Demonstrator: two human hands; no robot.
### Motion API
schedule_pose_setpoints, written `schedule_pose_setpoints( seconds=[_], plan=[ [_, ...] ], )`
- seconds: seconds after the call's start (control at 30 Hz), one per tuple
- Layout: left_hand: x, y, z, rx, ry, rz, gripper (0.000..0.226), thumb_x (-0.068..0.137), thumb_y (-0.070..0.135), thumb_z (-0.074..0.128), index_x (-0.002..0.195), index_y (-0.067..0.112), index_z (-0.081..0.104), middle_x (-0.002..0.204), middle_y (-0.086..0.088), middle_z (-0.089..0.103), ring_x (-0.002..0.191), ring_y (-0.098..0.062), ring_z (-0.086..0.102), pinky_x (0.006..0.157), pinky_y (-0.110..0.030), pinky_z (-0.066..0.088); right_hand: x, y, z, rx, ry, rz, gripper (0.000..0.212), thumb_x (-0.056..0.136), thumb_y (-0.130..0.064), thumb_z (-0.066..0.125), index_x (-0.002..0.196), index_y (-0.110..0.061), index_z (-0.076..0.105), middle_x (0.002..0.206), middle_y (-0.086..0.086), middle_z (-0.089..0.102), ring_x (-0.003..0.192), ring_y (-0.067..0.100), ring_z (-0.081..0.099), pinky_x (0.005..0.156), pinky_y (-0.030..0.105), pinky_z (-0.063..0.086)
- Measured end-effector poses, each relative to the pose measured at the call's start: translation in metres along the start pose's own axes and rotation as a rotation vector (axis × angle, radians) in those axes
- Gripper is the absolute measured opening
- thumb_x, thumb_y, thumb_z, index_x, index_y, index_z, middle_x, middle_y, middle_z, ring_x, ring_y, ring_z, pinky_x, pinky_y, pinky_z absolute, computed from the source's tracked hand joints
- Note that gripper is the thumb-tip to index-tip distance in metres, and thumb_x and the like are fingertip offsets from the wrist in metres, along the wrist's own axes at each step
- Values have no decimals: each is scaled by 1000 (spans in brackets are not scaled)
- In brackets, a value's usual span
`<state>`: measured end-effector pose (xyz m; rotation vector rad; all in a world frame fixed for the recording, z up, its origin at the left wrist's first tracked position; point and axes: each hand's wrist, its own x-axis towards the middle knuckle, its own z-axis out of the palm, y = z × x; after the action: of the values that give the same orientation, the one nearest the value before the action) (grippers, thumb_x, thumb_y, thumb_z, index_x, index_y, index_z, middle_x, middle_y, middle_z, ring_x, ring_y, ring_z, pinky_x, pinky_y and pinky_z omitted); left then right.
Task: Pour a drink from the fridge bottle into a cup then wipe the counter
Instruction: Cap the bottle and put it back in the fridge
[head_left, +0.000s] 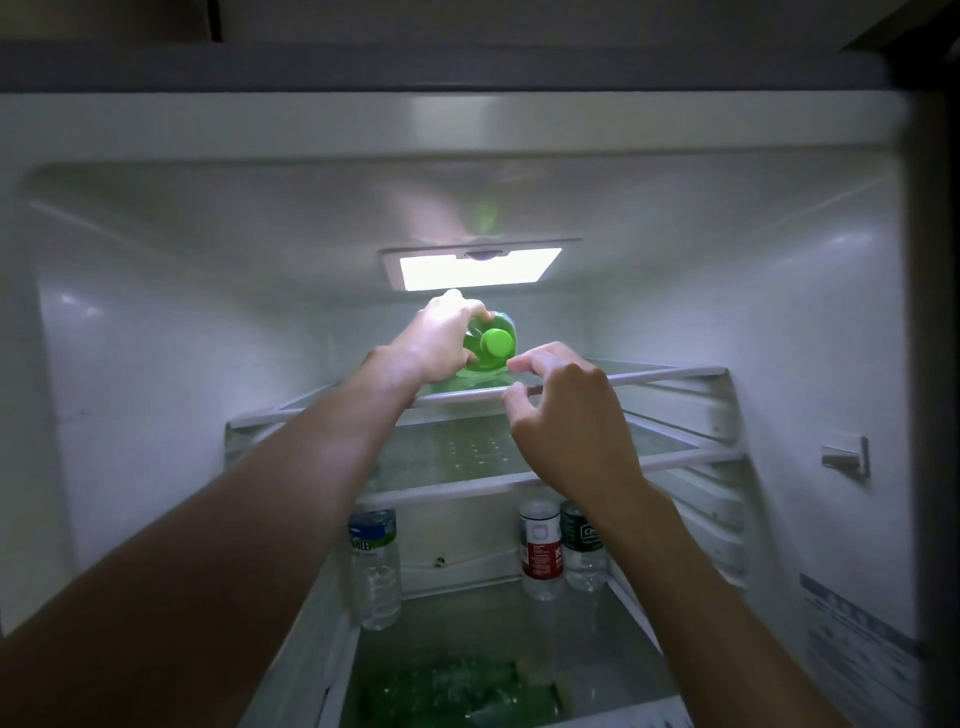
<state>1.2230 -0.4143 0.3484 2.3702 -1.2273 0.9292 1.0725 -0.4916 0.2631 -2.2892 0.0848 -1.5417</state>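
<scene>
A green bottle (491, 345) with a green cap lies on its side on the top glass shelf (649, 375) of the open fridge, cap pointing at me. My left hand (441, 340) wraps around its shoulder, fingers over the top and thumb below. My right hand (566, 415) hovers just in front of the shelf's front edge, right of the cap, with fingers curled and nothing in them. No cup or counter is in view.
A lit lamp (478, 267) glows on the back wall. Three clear water bottles (374, 566) (540, 551) (582, 545) stand on a lower shelf. More green bottles (457, 691) lie in the bottom drawer. A second glass shelf (691, 457) sits below the top one.
</scene>
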Motion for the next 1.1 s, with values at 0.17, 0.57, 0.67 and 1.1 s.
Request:
schedule_pose_setpoints(
  seconds=[0.17, 0.57, 0.67, 1.1],
  plan=[
    [-2, 0, 0, 13, -7, -9, 51, 84, 6, 71, 131, 15, 54, 120, -11, 47, 114, -25, 50, 95, -31, 38, -1, 1, 2, -3, 2, -21, 26, 89, -16, 57, 111, -8, 69, 109, 5, 68, 91, 18, 63, 84, 35, 54],
    [-38, 23, -22, -30, 107, -49, 50, 87, -1, 53, 134, 14, 55, 129, -16, 56, 121, -31, 51, 103, -34, 39, -13, -5, -25, -34, -57, -43, 24, 91, -17, 56, 108, -10, 70, 108, 4, 69, 93, 17, 64, 87, 30, 53],
    [-63, 43, -34, -115, 295, 39, 28, 83, 4, 59, 109, 9, 67, 107, -11, 68, 96, -22, 63, 87, -32, 51, -22, -7, -32, -15, -37, -33, 24, 92, -19, 59, 111, -12, 71, 114, 2, 69, 95, 12, 64, 88, 18, 46],
    [-239, 100, 7, -114, 109, -156, 13, 90, 22, 60, 100, 18, 68, 95, -1, 67, 80, -13, 62, 79, -33, 57, -108, 17, -38, 20, -148, 119, 22, 87, -16, 56, 98, -12, 75, 98, 5, 72, 89, 19, 66, 83, 31, 53]
  ],
)
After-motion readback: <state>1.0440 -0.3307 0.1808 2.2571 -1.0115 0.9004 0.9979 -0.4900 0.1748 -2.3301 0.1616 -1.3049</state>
